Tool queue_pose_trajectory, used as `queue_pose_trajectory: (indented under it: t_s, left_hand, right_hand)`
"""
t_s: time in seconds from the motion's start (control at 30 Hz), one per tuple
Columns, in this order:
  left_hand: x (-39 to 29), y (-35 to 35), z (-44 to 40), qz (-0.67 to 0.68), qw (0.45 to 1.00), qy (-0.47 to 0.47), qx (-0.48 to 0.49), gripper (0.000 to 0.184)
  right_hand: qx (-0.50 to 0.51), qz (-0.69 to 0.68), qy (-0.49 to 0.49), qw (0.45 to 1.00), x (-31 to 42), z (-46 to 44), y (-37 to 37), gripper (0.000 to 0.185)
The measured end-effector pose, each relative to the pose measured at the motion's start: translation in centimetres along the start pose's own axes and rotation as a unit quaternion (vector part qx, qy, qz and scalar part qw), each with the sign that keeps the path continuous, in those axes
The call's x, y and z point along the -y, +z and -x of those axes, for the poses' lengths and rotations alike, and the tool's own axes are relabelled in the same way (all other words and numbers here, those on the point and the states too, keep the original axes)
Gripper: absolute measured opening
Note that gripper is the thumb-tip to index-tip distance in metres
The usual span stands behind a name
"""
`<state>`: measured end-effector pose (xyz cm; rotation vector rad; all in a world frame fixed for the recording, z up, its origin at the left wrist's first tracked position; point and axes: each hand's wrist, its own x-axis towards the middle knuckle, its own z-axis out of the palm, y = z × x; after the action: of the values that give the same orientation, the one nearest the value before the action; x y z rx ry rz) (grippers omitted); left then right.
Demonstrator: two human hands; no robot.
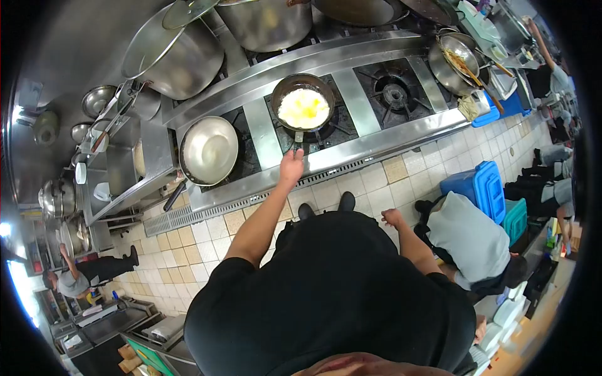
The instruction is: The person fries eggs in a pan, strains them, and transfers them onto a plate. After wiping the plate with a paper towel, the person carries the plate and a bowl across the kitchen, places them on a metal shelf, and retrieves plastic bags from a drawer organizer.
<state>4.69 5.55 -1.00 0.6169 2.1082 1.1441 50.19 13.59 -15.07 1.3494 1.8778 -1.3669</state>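
Note:
My left hand is closed around the handle of a dark frying pan. The pan sits over a burner of the steel stove, with a bright white and yellow layer that looks like egg in it. My right hand hangs beside my body above the floor, its fingers curled and no object visible in them. A second, shiny frying pan rests on the burner to the left, its dark handle sticking out past the stove's front edge.
Large steel pots stand behind the burners. At the stove's right end is a pot with long-handled tools. A crouching person is close on my right, near a blue bin. Another person stands far left.

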Motion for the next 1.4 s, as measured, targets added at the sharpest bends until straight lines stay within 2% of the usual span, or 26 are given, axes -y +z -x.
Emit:
queue_pose_trajectory:
  t_s: [0.07, 0.1, 0.17, 0.2, 0.23, 0.3, 0.33, 0.37, 0.4, 0.43, 0.5, 0.53, 0.63, 0.73, 0.77, 0.87, 0.93, 1.03, 1.07, 1.17, 1.2, 1.27, 1.4]
  left_hand:
    - [0.7, 0.6, 0.6, 0.054, 0.998, -0.03, 0.015, 0.037]
    - [0.9, -0.2, 1.6, 0.079, 0.995, -0.051, 0.038, 0.037]
    - [1.2, -2.1, 2.2, 0.105, 0.989, -0.073, 0.07, 0.036]
    - [1.6, -3.2, 2.1, 0.106, 0.988, -0.075, 0.079, 0.035]
    - [1.8, -3.9, 2.0, 0.107, 0.987, -0.076, 0.087, 0.035]
    - [0.1, -4.1, 1.2, -0.034, 0.999, 0.018, 0.016, 0.035]
    - [0.0, -3.2, 0.4, -0.082, 0.994, 0.067, -0.028, 0.035]
    - [0.2, -2.2, 0.2, -0.13, 0.982, 0.115, -0.071, 0.035]
    - [-1.1, -1.3, 0.8, -0.024, 0.998, 0.042, -0.046, 0.035]
    - [-0.9, -1.0, 1.0, 0.018, 1.0, 0.006, -0.016, 0.035]
    - [0.0, -0.9, 1.8, 0.102, 0.992, -0.067, 0.042, 0.035]
    - [0.9, -1.2, 2.0, 0.108, 0.993, -0.032, 0.033, 0.035]
    - [0.6, -4.0, 2.6, 0.02, 0.997, -0.055, 0.059, 0.036]
    - [0.0, -3.4, 1.0, -0.135, 0.988, 0.073, -0.036, 0.04]
    - [0.3, -2.6, 0.4, -0.173, 0.975, 0.121, -0.075, 0.041]
    - [-0.2, -1.3, 1.1, 0.037, 0.999, -0.013, 0.014, 0.037]
    - [0.6, -1.7, 2.0, 0.195, 0.974, -0.084, 0.079, 0.033]
    - [0.7, -4.0, 2.8, 0.178, 0.973, -0.111, 0.092, 0.033]
    - [0.7, -4.6, 2.1, 0.157, 0.973, -0.129, 0.107, 0.035]
    - [4.3, -1.3, -1.7, -0.02, 1.0, 0.014, -0.013, 0.039]
    - [1.8, -0.8, -0.6, 0.031, 0.999, -0.04, -0.018, 0.042]
    - [5.8, 0.8, -1.8, 0.036, 0.999, -0.019, -0.022, 0.042]
    - [4.6, -2.2, 1.2, 0.049, 0.998, -0.039, 0.022, 0.04]
  right_hand:
    - [0.002, 0.061, -0.026, 0.998, -2.4, -2.0, 1.0, 0.027]
    - [-0.024, 0.126, -0.108, 0.986, -3.9, -3.1, 1.3, 0.027]
    - [-0.076, 0.25, -0.267, 0.928, -6.2, -4.7, 1.6, 0.027]
    - [-0.036, 0.119, -0.152, 0.981, -4.5, -3.8, 1.4, 0.025]
    - [-0.028, -0.018, -0.032, 0.999, -2.8, -2.8, 1.1, 0.024]
    - [-0.035, -0.08, 0.073, 0.994, 2.3, 1.4, -0.6, 0.024]
    - [-0.051, -0.044, 0.014, 0.998, 1.9, 1.6, -0.1, 0.025]
    - [-0.039, -0.01, 0.017, 0.999, 1.6, 1.7, 0.2, 0.025]
    - [-0.027, 0.024, 0.019, 0.999, 0.9, 1.1, 0.4, 0.025]
    - [-0.017, 0.058, 0.021, 0.998, 0.7, 0.8, 0.4, 0.026]
    - [-0.005, 0.005, 0.045, 0.999, 0.2, 0.5, 0.4, 0.023]
    - [0.001, -0.022, 0.057, 0.998, 0.3, 0.4, 0.2, 0.023]
    - [-0.003, 0.014, 0.019, 1.0, 0.7, -0.3, 0.2, 0.025]
    - [-0.019, 0.22, -0.159, 0.962, 0.2, -1.6, 0.4, 0.028]
    - [-0.017, 0.183, -0.145, 0.972, 0.1, -1.8, 0.7, 0.028]
    - [-0.007, 0.101, -0.116, 0.988, 1.3, -2.2, 0.7, 0.029]
    - [0.01, 0.085, -0.113, 0.99, 3.3, -1.4, 0.0, 0.028]
    - [-0.048, -0.173, 0.038, 0.983, 6.1, -0.3, 0.1, 0.027]
    - [-0.041, -0.171, 0.053, 0.983, 6.6, -0.3, -0.1, 0.029]
    - [-0.039, -0.219, 0.063, 0.973, 8.2, 0.9, -0.4, 0.031]
    - [-0.012, -0.188, 0.012, 0.982, 7.4, 0.3, -0.3, 0.033]
    - [-0.011, -0.194, 0.045, 0.98, 8.0, 0.6, -0.4, 0.034]
    - [-0.033, -0.207, 0.055, 0.976, 7.4, 0.6, -0.4, 0.031]
